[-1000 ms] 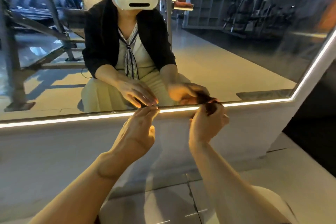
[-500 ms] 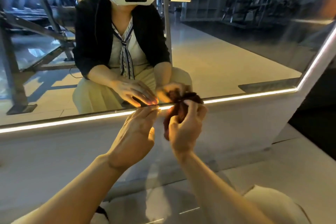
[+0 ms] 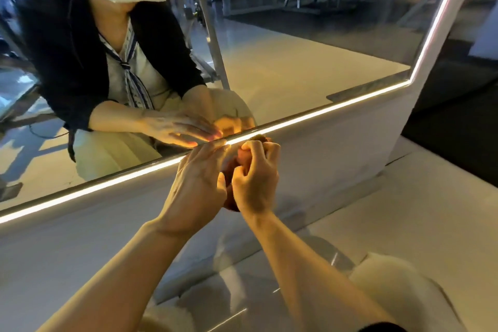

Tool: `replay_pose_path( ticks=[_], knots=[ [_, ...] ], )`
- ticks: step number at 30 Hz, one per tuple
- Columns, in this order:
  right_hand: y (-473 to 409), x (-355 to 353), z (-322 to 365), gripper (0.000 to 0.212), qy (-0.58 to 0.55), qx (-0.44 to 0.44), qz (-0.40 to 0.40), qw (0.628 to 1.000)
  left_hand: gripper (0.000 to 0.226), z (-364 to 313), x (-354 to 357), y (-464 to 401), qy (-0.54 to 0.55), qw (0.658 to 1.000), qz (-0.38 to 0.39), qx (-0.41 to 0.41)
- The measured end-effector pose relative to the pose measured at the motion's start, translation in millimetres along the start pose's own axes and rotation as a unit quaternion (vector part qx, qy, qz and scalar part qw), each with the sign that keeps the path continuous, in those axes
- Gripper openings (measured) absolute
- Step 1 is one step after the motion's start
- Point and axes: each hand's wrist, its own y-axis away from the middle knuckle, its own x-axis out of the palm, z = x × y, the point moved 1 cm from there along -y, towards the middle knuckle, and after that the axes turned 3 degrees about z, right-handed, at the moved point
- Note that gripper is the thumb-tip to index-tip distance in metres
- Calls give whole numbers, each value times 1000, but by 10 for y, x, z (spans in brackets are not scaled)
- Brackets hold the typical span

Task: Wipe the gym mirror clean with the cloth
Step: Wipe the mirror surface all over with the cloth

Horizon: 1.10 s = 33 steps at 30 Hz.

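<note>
Fingers of my right hand (image 3: 254, 180) bunch the cloth (image 3: 229, 170) just below the mirror (image 3: 296, 48); left hand (image 3: 198, 186), flat and straight-fingered, touches its lit bottom edge.

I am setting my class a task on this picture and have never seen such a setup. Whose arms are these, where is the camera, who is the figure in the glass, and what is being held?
There is no machine here: a person works with bare hands. The one camera sits on the person's head and looks forward and down, so the two arms reaching in from the bottom are the wearer's own. The figure ahead is that same person's reflection in the gym mirror, with the white headset showing. A lit strip runs along the mirror's lower edge. The right hand has a grip on a bunched reddish-brown cloth, close to the strip. The left hand reaches straight fingers to the mirror's bottom edge beside it.
</note>
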Motion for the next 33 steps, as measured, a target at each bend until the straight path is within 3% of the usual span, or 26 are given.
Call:
replay_pose_path(
  ticks=[4,7,11,13,15,17,19,22,26,28,31,33],
  knots=[
    [-211,-65,23,40,-43,155,-148,976,61,176,-119,139,-23,999,-5,-24],
    [-111,-7,113,43,-34,187,-81,979,63,311,-249,239,-30,998,-3,-64],
    [400,124,501,42,-17,37,149,988,62,343,-423,383,-1,998,-8,-68],
    [398,35,640,49,8,34,136,990,62,350,-483,433,22,997,-6,-73],
    [154,-92,708,53,30,116,12,993,66,363,-525,451,32,997,-4,-68],
    [-116,-171,726,50,21,198,-44,979,68,383,-555,466,22,998,-2,-67],
    [-188,-130,780,47,36,215,-13,976,66,393,-590,497,18,997,-8,-73],
    [127,66,955,46,64,155,77,983,64,401,-641,561,19,996,-29,-83],
    [435,272,1128,51,-10,98,184,978,54,453,-709,655,25,993,-46,-109],
    [362,230,1129,47,-9,116,135,984,55,489,-740,718,17,993,-45,-108],
    [157,65,1008,47,-27,229,-10,973,57,572,-764,809,20,993,-44,-111],
    [151,66,949,45,-8,257,-14,966,59,620,-746,848,14,992,-37,-116]
  ],
)
